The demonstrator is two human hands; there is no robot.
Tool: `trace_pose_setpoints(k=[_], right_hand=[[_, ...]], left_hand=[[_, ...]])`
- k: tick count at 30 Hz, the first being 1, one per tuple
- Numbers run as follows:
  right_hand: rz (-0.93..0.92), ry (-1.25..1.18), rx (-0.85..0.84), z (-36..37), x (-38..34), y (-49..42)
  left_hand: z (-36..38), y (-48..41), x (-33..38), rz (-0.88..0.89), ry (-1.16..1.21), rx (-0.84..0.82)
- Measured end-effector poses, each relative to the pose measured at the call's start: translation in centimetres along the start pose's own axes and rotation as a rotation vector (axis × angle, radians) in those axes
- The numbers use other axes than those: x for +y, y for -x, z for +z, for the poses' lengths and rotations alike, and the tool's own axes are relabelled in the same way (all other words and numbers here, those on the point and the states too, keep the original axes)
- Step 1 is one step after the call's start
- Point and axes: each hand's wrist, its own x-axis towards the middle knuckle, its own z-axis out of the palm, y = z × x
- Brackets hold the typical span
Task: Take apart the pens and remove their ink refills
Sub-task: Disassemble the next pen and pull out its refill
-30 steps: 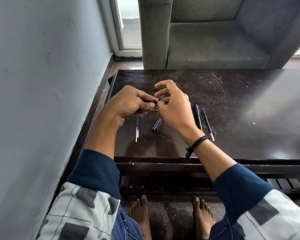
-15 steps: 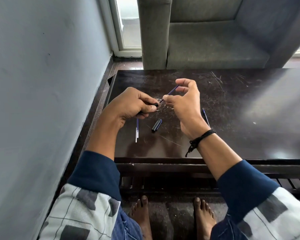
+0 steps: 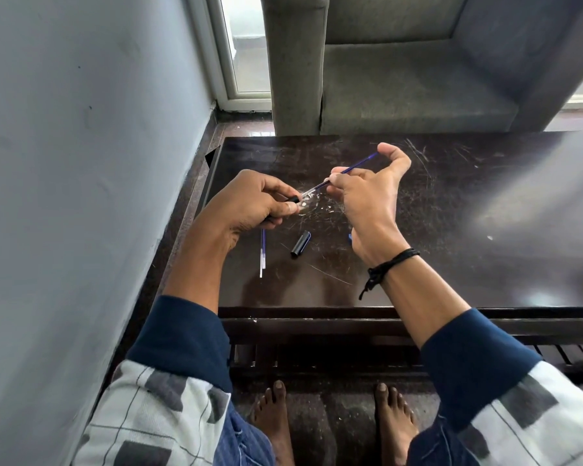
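Since the frame half a second back, the right hand (image 3: 372,200) has drawn away to the right and farther from the left hand (image 3: 249,203), and more of the ink refill (image 3: 350,168) now shows between them. That refill hangs in the air above the middle of the dark table (image 3: 451,264), slanting up to the far right. Its near-left end is still at the mouth of the pen barrel (image 3: 293,199). The right fingertips pinch the refill partway along its length, with the thumb raised near its far tip. The left hand is curled tight round the barrel, so only the black end pokes out. A refill this thin is probably very light and bendy, so it may kink if pulled off-axis. The sensible hold is close to the barrel mouth, pulling straight along the tube. Its smooth plastic may slip under a loose pinch. On the table near the left hand lie a loose refill (image 3: 262,252) and, just right of it, a black cap (image 3: 300,243).
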Motion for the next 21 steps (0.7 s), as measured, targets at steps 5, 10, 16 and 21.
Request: trace_pose_setpoints(k=[5,10,16,21], right_hand=[[-0.006,0.001,-0.009,-0.04,0.01,-0.23],[-0.018,0.042,-0.039,0.00,0.30,-0.43],[-0.069,0.116,-0.056,0.08,0.33,-0.16],[-0.084,0.129,-0.057,0.14,0.29,-0.11]], left_hand=[[0.01,-0.21,-0.19,-0.008,-0.021,0.015],[0.25,-0.33,-0.34,-0.016,-0.052,0.027],[0.34,-0.49,-0.36,-0.016,-0.059,0.018],[0.30,-0.45,-0.38,-0.012,-0.049,0.024]])
